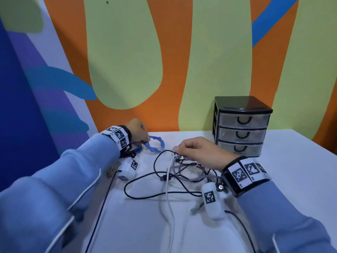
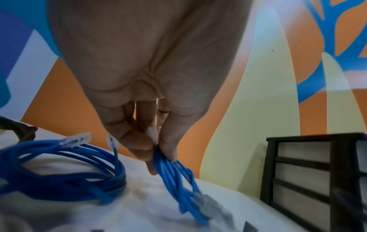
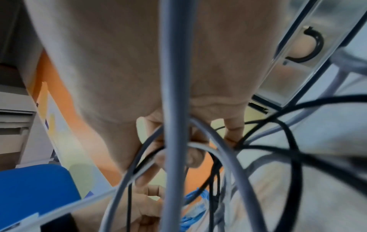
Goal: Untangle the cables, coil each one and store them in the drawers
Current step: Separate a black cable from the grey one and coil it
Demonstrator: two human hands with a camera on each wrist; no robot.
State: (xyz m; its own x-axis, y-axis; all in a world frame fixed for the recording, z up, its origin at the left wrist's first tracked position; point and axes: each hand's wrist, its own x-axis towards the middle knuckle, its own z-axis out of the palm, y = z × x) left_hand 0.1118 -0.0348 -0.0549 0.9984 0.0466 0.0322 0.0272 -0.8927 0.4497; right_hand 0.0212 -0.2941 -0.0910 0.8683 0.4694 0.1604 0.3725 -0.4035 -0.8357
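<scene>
White tabletop [image 1: 273,179], painted wall behind. Left hand [image 1: 135,132] pinches blue cable [image 1: 155,144] bundle; right hand [image 1: 197,152] grips tangle of cables [image 1: 175,172] at centre. Drawers [image 1: 240,132] closed, rear right. Rec: pull blue free slowly, w/o tightening knots.

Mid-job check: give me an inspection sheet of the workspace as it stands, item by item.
Surface: white table, a tangle at its middle.
Job's things: blue network cable, folded bundle pinched up; second blue coil lying beside it; drawer unit at the back right, all three drawers closed.
Clutter: nothing seen.
Grippers: left hand pinches the blue network cable; right hand grips strands from the tangle.
Cables: black cable, white cable and grey cable cross and loop, not yet coiled.
Surroundings: painted wall in orange, green and blue behind the table.
</scene>
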